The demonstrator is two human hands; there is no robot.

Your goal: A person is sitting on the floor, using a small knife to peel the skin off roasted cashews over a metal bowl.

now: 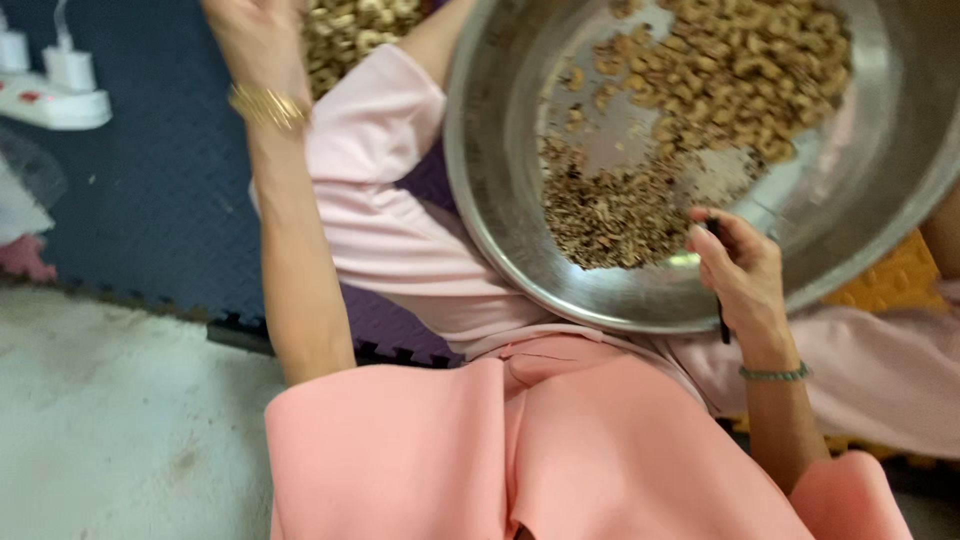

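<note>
My feed is evenly bright with soft daylight, a pale glare sheening the steel bowl (520,250) wall, faint shadows under the sleeves, and slight motion blur softening the whole frame's edges.

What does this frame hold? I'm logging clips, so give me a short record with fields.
setting: person seated on a foam mat
bowl: steel bowl on the lap, tilted
contents: pale nuts at the top, brown husks lower
right hand: in the bowl beside the husks, holding a thin dark tool
left hand: raised by a second nut pile
</note>
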